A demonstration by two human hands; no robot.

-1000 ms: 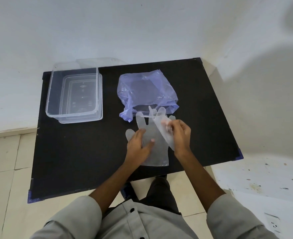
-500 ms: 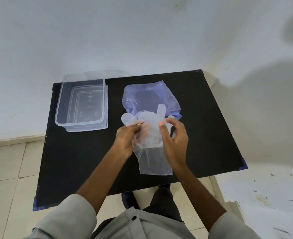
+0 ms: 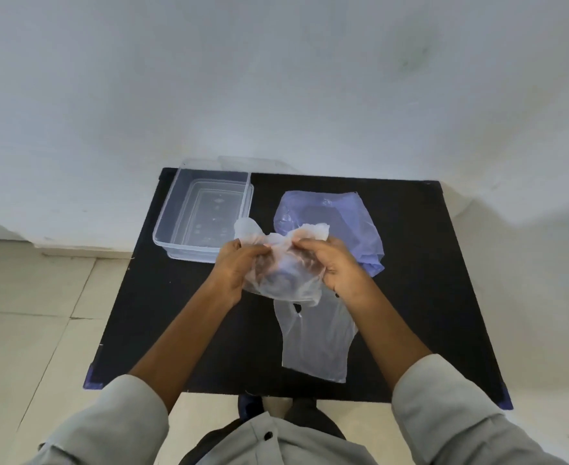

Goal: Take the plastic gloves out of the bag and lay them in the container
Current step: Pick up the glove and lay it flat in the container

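A crumpled clear plastic glove [image 3: 284, 266] is bunched up above the black table [image 3: 427, 280], held between both hands. My left hand [image 3: 239, 268] grips its left side and my right hand [image 3: 335, 266] grips its right side. A second clear glove [image 3: 316, 340] lies flat on the table just below my hands. The thin purple bag [image 3: 336, 216] lies flattened behind my right hand. The clear rectangular container [image 3: 206, 213] stands at the table's far left corner, with nothing in it that I can see.
The table stands against a pale wall, with tiled floor to its left and in front. A clear lid seems to lie under or behind the container. My grey sleeves and dark shoes fill the bottom of the view.
Both hands lifted one glove off the table and bunched it together, leaving the other glove flat below. My view tilted up, so the table sits lower in frame.
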